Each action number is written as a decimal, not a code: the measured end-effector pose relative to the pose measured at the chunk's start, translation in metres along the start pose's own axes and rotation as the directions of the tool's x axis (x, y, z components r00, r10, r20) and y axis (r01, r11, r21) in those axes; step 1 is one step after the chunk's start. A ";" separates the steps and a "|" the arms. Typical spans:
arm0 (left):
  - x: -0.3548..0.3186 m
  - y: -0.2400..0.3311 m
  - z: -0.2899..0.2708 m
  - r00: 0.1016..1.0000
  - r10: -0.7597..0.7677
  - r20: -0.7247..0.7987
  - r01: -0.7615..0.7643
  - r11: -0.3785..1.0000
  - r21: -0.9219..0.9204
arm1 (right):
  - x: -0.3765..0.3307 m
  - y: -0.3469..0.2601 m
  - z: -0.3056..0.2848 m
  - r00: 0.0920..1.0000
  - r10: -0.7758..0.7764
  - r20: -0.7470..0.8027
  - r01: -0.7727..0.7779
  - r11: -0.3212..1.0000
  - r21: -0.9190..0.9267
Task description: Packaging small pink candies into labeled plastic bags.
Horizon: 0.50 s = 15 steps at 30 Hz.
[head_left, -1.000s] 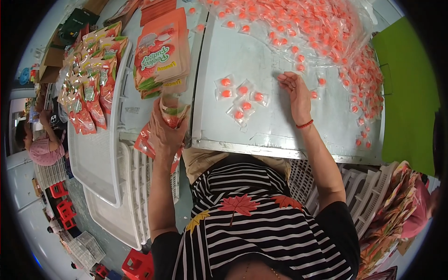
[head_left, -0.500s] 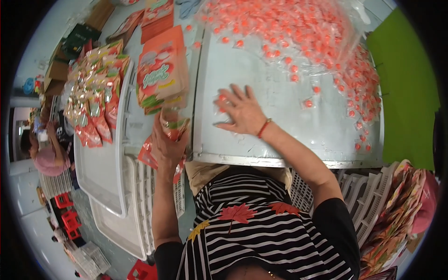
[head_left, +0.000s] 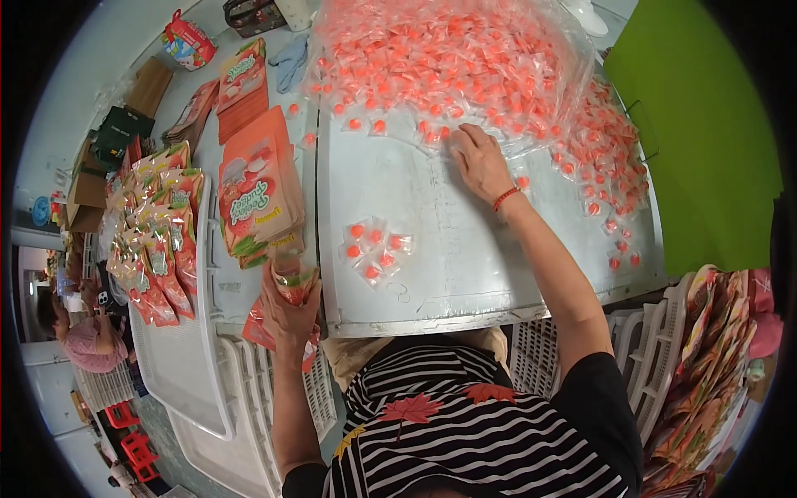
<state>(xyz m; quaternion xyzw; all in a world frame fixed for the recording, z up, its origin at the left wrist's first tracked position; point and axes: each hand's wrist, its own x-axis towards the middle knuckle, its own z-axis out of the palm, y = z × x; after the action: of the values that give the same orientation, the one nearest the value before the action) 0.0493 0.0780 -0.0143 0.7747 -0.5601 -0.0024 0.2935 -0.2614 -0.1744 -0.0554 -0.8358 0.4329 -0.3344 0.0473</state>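
Right hand is lying spread on the candy pile edge; left hand is gripping a pouch, small candy cluster between them.

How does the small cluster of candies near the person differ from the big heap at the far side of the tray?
The small cluster holds only a handful of wrapped pieces lying flat in one layer; the big heap holds a great many, piled up. The cluster lies untouched, while the right hand rests at the heap's edge. Both are orange candies in clear wrappers on the grey tray.
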 end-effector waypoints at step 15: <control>-0.001 0.005 -0.002 1.000 0.025 -0.016 -0.025 0.999 0.043 | 0.032 -0.005 0.040 0.969 -0.124 0.215 0.130 0.991 -0.017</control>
<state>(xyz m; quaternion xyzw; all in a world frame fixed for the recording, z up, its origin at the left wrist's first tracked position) 0.0452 0.0785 -0.0100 0.7738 -0.5672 0.0195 0.2814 -0.2209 -0.2036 -0.0681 -0.8936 0.3761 -0.2380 0.0589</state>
